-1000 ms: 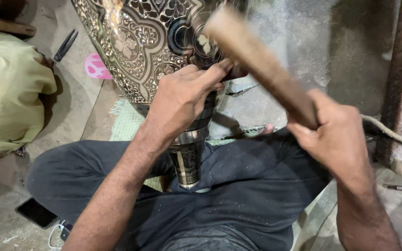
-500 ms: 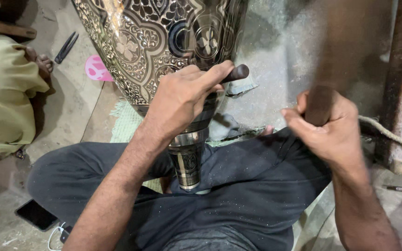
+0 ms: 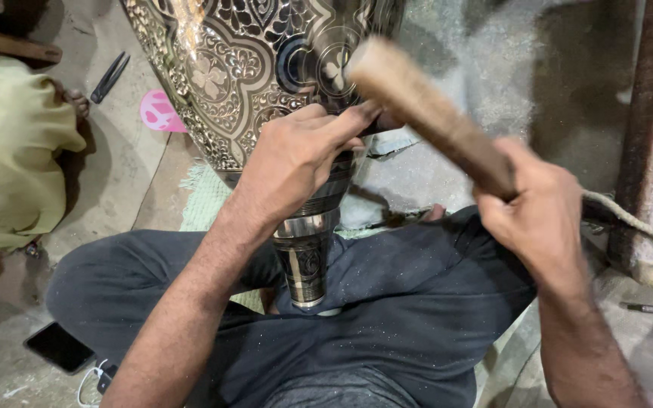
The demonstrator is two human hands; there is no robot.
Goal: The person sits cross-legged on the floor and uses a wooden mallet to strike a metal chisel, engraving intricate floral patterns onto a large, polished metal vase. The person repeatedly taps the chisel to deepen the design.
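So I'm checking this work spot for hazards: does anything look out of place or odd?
A dark phone lies on the gritty floor beside the seated person's knee, its white cable trailing loose. Pliers also lie on the floor near the engraved metal vase. Fine pale dust speckles the dark trousers.

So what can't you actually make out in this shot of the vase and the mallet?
Head view only:
- Vase: upper body cut off by the top edge.
- Chisel: mostly hidden under the left hand and behind the mallet; tip unseen.
- Mallet: motion-blurred, so contact with the chisel can't be told.
- Person in yellow: cut off by the left edge.
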